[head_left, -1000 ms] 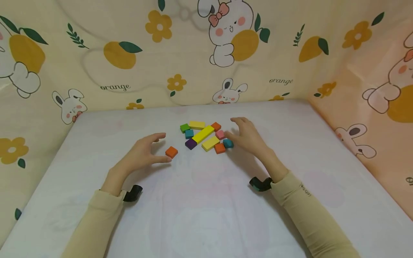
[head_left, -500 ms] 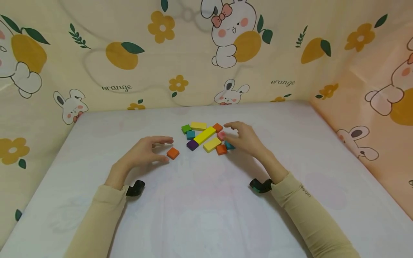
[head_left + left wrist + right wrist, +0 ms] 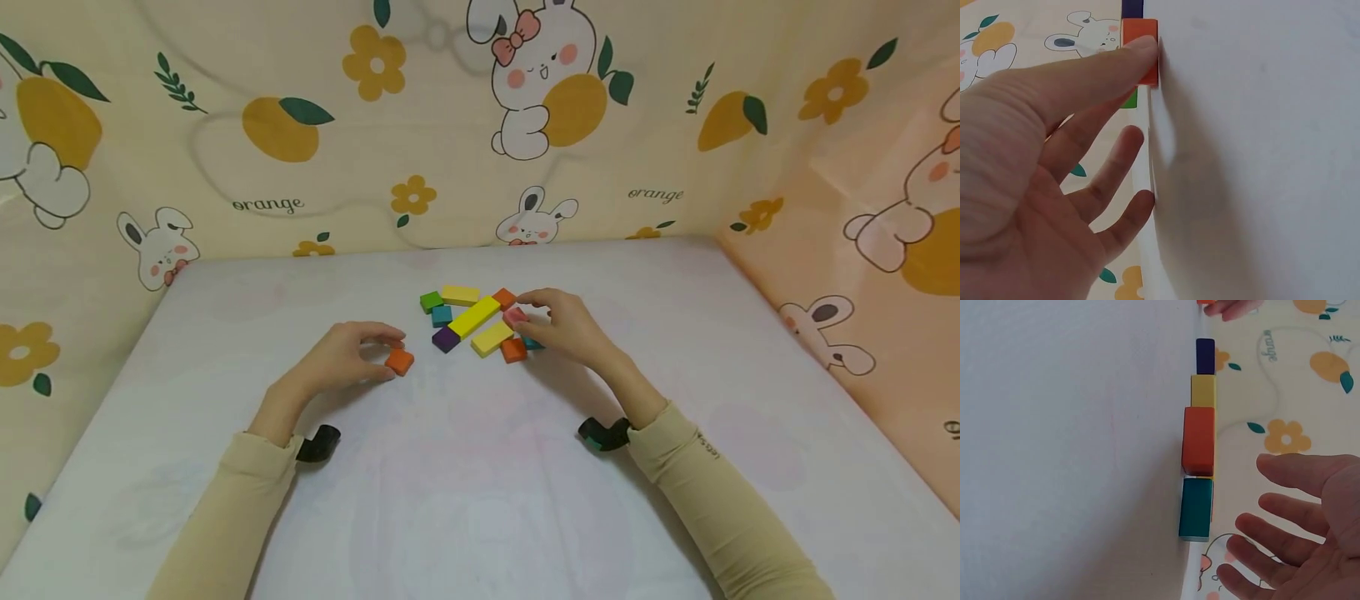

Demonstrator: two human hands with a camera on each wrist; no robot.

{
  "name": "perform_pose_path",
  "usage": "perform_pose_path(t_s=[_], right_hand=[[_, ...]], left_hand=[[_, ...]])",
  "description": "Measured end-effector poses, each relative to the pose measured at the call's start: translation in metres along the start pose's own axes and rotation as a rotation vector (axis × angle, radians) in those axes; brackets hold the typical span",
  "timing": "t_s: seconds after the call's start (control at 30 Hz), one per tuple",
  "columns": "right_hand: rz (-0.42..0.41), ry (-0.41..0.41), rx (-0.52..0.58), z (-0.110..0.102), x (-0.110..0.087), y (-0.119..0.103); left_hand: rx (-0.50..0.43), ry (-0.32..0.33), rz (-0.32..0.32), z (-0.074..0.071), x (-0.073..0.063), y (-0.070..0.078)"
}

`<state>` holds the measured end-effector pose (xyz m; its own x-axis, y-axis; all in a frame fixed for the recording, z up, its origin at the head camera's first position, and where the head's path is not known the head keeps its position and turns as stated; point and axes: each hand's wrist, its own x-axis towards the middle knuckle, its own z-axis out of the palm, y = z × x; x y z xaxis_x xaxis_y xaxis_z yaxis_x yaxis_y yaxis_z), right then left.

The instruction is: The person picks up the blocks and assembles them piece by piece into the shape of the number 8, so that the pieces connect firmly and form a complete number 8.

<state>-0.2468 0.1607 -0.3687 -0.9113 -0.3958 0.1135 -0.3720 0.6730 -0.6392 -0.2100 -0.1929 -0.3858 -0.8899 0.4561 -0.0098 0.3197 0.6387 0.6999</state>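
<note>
My left hand (image 3: 347, 356) has thumb and forefinger around a lone orange block (image 3: 401, 362). In the left wrist view the thumb (image 3: 1141, 50) lies across that block's face, and the other fingers stay spread. My right hand (image 3: 570, 327) hovers above the right end of the block group, thumb and forefinger apart on either side of a pink block (image 3: 513, 316). The hand partly covers a teal block (image 3: 532, 342). An orange block (image 3: 513, 350) sits beside the teal one. In the right wrist view the right hand's fingers (image 3: 1272, 537) are parted and hold nothing.
Between the hands lie a bright yellow bar (image 3: 476, 317), pale yellow blocks (image 3: 460, 295), a purple block (image 3: 446, 339), a blue block (image 3: 442, 316), a green block (image 3: 431, 302) and another orange block (image 3: 505, 298). Behind the white tabletop (image 3: 465, 483) hangs a patterned cloth (image 3: 442, 125).
The left thumb and forefinger have closed in on the lone orange block. The right hand has moved left over the pink block, and its thumb and forefinger have drawn nearer each other.
</note>
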Motion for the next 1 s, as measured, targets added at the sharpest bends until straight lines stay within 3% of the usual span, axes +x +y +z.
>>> perform_pose_path(t_s=[0.27,0.53,0.8,0.93,1.0], right_hand=[[0.002,0.0,0.012,0.001,0.0,0.0],[-0.022,-0.012,0.02,0.004,-0.002,-0.002],[-0.104,-0.003,0.022,0.006,-0.002,-0.007],[-0.131,-0.011,0.047,0.002,0.006,-0.009],[-0.101,-0.014,0.088,-0.001,0.014,-0.007]], left_hand=[[0.015,0.038,-0.007,0.006,0.002,0.009],[-0.028,0.014,-0.007,0.017,0.005,0.021],[-0.017,0.022,-0.062,0.022,0.004,0.022],[-0.01,0.019,-0.072,0.023,0.005,0.022],[-0.009,0.017,-0.078,0.023,0.005,0.022]])
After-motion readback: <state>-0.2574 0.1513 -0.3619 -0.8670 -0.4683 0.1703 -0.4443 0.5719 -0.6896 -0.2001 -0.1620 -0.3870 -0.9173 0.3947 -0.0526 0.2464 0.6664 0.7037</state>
